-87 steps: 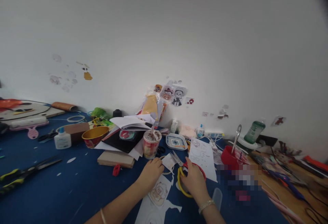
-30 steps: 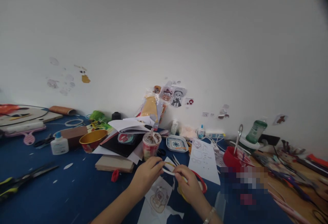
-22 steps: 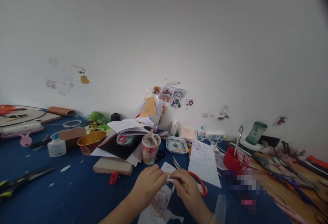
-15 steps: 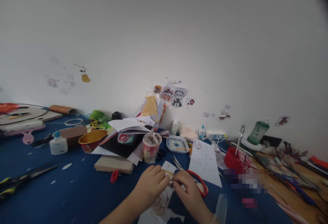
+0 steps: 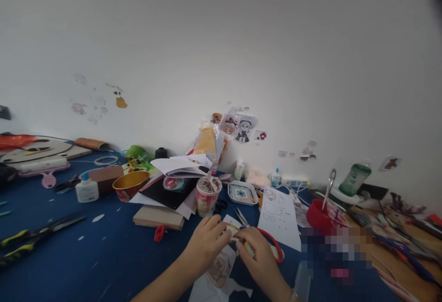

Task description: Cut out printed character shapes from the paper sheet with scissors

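Above the blue tabletop, my left hand (image 5: 209,242) and my right hand (image 5: 256,250) meet fingertip to fingertip. Both are closed in a pinch on a small pale piece (image 5: 235,239), too small and covered to name. Under them lies a sheet of paper with a drawing (image 5: 220,267), partly hidden by the hands. Red-handled scissors (image 5: 280,249) rest just beyond my right hand, blades toward the back. A drink cup (image 5: 208,196) with a straw stands beyond my left hand. A white sheet with drawn shapes (image 5: 280,219) lies behind the scissors.
Papers lie on a black folder (image 5: 169,194) at centre back, near a patterned tray (image 5: 242,193). On the left are yellow-black scissors (image 5: 43,234), a glue bottle (image 5: 87,188) and a gold bowl (image 5: 131,186). A red cup (image 5: 316,215) and a green-lidded jar (image 5: 355,179) stand right.
The whole view has shifted slightly, so things sit further right in the picture. My hands stay together at the same spot, with the fingers turned a little around the small piece.
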### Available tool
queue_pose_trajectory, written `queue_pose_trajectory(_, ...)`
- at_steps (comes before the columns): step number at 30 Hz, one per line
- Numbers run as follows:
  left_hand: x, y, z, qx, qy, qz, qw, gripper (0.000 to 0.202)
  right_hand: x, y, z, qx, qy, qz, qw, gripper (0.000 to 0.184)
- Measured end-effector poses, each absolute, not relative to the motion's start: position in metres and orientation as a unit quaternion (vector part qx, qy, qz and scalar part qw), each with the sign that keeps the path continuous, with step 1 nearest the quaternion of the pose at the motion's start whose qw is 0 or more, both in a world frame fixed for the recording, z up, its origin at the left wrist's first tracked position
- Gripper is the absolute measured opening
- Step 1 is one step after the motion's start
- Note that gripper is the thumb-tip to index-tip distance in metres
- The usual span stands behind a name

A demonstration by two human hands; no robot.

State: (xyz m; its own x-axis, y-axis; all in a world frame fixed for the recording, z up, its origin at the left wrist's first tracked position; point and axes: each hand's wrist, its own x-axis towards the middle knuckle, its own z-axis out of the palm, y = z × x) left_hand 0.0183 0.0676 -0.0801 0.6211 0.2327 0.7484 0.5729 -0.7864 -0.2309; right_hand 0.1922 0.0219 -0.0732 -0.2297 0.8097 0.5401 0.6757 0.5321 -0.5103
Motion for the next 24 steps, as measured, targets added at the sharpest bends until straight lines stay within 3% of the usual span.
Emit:
queue_pose_trajectory(8,0.019,0.06,-0.073,-0.875,-0.216,-0.359,0.241,0.012,0.197,0.022,-0.068,-0.468,-0.789,0.112,0.382,0.023)
queue_pose_trajectory(14,0.014,0.068,-0.069,-0.838,-0.243,-0.429,0.234,0.021,0.209,0.024,-0.073,-0.441,-0.762,0.131,0.456,0.03)
queue_pose_trajectory(21,0.014,0.07,-0.075,-0.822,-0.298,-0.439,0.204,0.01,0.203,0.023,-0.081,-0.383,-0.742,0.246,0.492,0.019)
queue_pose_trajectory(24,0.017,0.063,-0.078,-0.811,-0.329,-0.447,0.185,0.023,0.195,0.024,-0.083,-0.366,-0.725,0.253,0.526,0.011)
